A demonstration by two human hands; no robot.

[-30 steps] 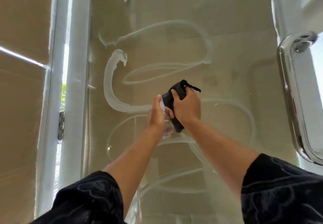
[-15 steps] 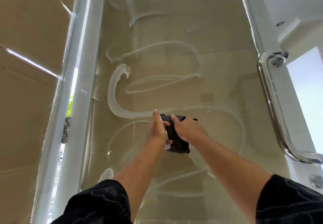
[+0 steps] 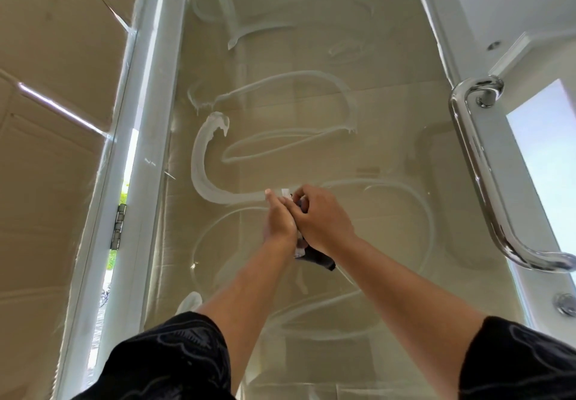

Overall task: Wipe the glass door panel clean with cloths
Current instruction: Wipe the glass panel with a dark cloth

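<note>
I count two hands, together at the centre of the glass door panel (image 3: 311, 112). The right hand (image 3: 324, 222) clenches one dark cloth (image 3: 319, 261), whose tail hangs toward 6 o'clock. The left hand (image 3: 279, 222) lies against it, grip unclear. One chrome handle (image 3: 477, 162) sits at 3 o'clock.

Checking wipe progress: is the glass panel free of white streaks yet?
No: thick white streaks loop across the glass panel above and beside the right hand gripping the dark cloth.

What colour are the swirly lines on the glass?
They are white foamy streaks; head view shows them best.
</note>
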